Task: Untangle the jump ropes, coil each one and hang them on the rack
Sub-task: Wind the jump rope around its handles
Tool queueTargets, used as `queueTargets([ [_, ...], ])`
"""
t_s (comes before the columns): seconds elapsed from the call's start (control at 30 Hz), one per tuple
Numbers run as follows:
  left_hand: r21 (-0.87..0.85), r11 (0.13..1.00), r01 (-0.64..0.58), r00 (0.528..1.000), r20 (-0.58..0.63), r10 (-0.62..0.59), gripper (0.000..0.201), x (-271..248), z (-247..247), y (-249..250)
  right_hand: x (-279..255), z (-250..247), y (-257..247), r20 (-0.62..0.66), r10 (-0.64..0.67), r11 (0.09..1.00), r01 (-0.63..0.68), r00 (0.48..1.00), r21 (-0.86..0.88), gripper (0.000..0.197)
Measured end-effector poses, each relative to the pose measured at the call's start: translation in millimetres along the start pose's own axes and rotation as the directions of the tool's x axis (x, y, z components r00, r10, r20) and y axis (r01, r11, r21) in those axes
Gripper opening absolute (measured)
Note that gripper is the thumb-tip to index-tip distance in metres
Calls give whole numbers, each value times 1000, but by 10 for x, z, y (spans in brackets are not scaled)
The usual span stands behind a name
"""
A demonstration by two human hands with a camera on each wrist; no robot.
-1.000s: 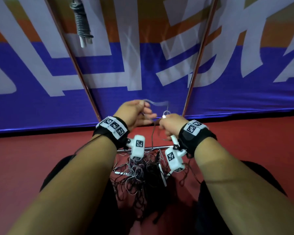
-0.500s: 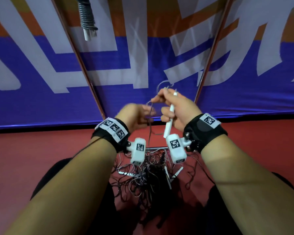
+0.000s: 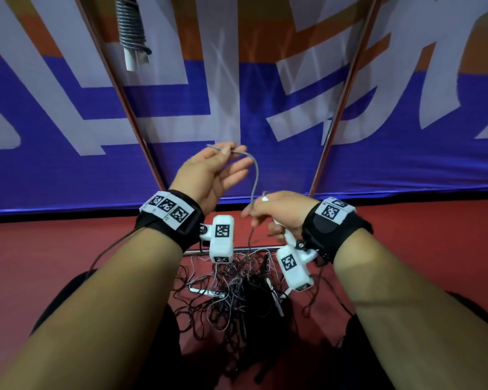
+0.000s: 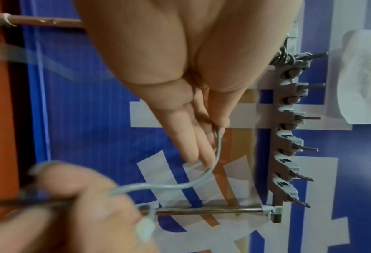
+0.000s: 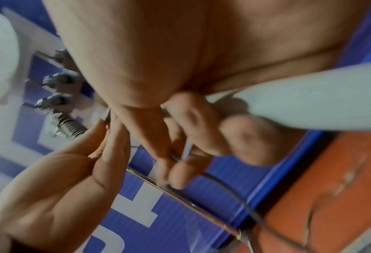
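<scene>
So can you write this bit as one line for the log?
left hand: pinches rope | right hand: grips handle, rope | tangle: floor

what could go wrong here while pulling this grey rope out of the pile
The grey rope is only pinched at the left hand fingertips, so a tug could slip it free. It runs down from the right hand into the tangled pile, so pulling may tighten knots. The white handle in the right grip may drop.

Your rope tangle [image 3: 237, 299] sits on the floor [image 3: 68, 263] between your knees; the coiled rope [image 3: 130, 29] hangs up left.
</scene>
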State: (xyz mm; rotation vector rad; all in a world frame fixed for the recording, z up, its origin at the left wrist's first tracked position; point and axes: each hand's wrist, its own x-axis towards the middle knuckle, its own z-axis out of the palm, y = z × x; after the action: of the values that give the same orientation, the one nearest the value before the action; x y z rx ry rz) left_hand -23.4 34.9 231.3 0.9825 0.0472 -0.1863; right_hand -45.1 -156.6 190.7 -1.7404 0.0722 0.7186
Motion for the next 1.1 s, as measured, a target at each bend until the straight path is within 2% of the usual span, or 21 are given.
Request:
queueTargets([
  [0.07, -57, 998, -5, 1000, -22, 4, 24, 12, -14, -15, -26, 19, -75, -42, -123, 987, 126, 992, 94, 20],
  [0.13, 8, 999, 44, 997, -61, -44, 36, 53, -64, -101, -33, -24, -168, -116, -213, 954, 232, 970, 190, 21],
  [0.2, 305, 948, 94, 996, -36, -88, 32, 42, -84, -237, -69, -64, -238, -149, -276, 904, 310, 949, 295, 21],
  [0.27, 601, 796, 72, 978, 115, -175, 47, -9, -91, -398, -112, -67, -292, -165, -323, 848, 362, 932, 387, 20],
  [0.33, 708, 704, 54, 949, 183, -257, 64, -49, -76, -500, -135, -77, -338, -176, -351, 795, 392, 920, 463, 21],
  [0.4, 777, 630, -8, 941, 219, -257, 51, -41, -104, -575, -162, -112, -386, -175, -386, 745, 418, 906, 520, 22],
  [0.47, 891, 449, -72, 954, 192, -228, 19, -23, -133, -588, -173, -159, -409, -193, -401, 734, 440, 896, 517, 24],
  [0.5, 903, 427, -40, 962, 151, -229, 12, -6, -147, -580, -133, -194, -382, -219, -381, 748, 439, 898, 498, 24],
  [0.53, 876, 482, 14, 964, 116, -238, 16, -4, -141, -570, -90, -223, -358, -262, -324, 782, 413, 909, 467, 23],
  [0.57, 812, 578, 81, 964, 84, -253, 19, -16, -108, -534, -42, -260, -329, -317, -234, 842, 355, 919, 407, 18],
  [0.63, 626, 772, 112, 982, 47, -181, 18, -14, -13, -412, 32, -331, -226, -416, -70, 990, 116, 906, 86, 18],
  [0.67, 512, 853, 102, 991, 26, -134, 17, 7, 29, -339, 40, -330, -163, -402, -13, 993, -34, 915, -110, 21],
  [0.7, 405, 911, 80, 996, 10, -92, 16, 26, 58, -265, 35, -306, -97, -332, 32, 964, -117, 943, -239, 17],
  [0.73, 311, 948, 59, 998, -6, -60, 16, 31, 95, -199, 21, -255, -25, -225, 73, 947, -138, 972, -289, 17],
  [0.77, 232, 972, 35, 999, -25, -30, 16, 48, 116, -159, 9, -195, 37, -103, 88, 955, -113, 991, -273, 22],
  [0.83, 88, 996, 8, 998, -62, -3, 21, 86, 129, -116, -6, -86, 57, 52, -12, 991, 19, 999, -135, 22],
  [0.87, 34, 999, 8, 997, -83, -5, 28, 94, 124, -98, -2, -63, 34, 50, -93, 992, 96, 994, -76, 24],
  [0.93, -21, 999, 44, 994, -104, -46, 44, 122, 56, -94, 2, -80, -66, -51, -215, 976, 217, 975, 18, 30],
  [0.97, -2, 997, 73, 991, -111, -72, 45, 124, 33, -98, -11, -104, -130, -95, -256, 961, 264, 962, 87, 31],
  [1.03, 161, 974, 160, 985, -94, -147, 31, 108, -5, -160, -59, -132, -234, -143, -313, 896, 342, 939, 282, 29],
  [1.1, 472, 849, 236, 963, 6, -271, 26, 55, 0, -294, -108, -146, -313, -173, -355, 811, 395, 919, 432, 27],
])
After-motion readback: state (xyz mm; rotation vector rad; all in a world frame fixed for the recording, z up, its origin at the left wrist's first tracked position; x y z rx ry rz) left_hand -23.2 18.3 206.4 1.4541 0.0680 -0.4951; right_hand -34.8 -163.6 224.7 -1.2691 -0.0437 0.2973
